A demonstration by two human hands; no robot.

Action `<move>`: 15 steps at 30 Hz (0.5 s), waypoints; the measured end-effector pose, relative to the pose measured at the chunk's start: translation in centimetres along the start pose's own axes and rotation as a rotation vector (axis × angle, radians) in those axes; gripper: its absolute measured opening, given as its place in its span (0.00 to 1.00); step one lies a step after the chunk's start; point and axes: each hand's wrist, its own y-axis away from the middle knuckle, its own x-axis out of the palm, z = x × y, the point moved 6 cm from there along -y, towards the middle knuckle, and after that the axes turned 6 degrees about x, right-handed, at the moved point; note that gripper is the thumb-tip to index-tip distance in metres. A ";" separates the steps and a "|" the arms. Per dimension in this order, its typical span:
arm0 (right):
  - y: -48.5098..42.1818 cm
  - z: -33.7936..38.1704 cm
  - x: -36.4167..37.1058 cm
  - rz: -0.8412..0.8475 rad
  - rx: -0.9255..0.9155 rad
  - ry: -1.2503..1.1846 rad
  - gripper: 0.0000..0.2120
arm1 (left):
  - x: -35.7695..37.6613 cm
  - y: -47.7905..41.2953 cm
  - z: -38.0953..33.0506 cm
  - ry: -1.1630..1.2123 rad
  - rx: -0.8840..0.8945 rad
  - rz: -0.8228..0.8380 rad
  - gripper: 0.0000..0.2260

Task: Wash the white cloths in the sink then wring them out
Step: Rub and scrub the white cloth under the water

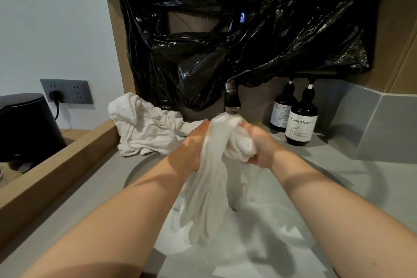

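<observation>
While both hands work one cloth directly below the faucet (232, 99), the step in hand looks like washing rather than wringing. Crinkled, glossy black plastic sheeting (237, 29) hangs above and behind the faucet. The smooth, matte grey sink (338, 178) curves below it. A rumpled pile of white cloths (144, 126), soft and ribbed, lies on the counter left of the faucet. The wet cloth (209, 187) is bunched at the spout and hangs in limp, heavy folds down into the basin. The left hand (194, 144) grips its hanging length with curled fingers, and the right hand (259, 146) closes round a rolled wad of it. Two dark, glossy pump bottles (301, 124) stand right of the faucet. Next, I judge, comes a firm opposed twist of both hands, low over the basin.
</observation>
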 end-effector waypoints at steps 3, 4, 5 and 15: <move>0.4 -1.1 -1.1 0.060 0.082 0.162 0.16 | -0.1 -0.1 -0.1 0.043 -0.051 -0.030 0.18; 0.4 -1.2 -1.1 0.152 0.074 0.150 0.19 | -0.4 -0.3 0.1 0.044 -0.068 -0.052 0.16; 0.2 -1.3 -1.1 0.220 0.060 0.124 0.23 | -0.8 -0.3 0.2 0.034 -0.084 -0.081 0.16; -0.8 -1.3 -0.6 -0.040 -0.054 0.262 0.28 | -2.7 -0.2 -0.1 -0.082 0.022 -0.031 0.10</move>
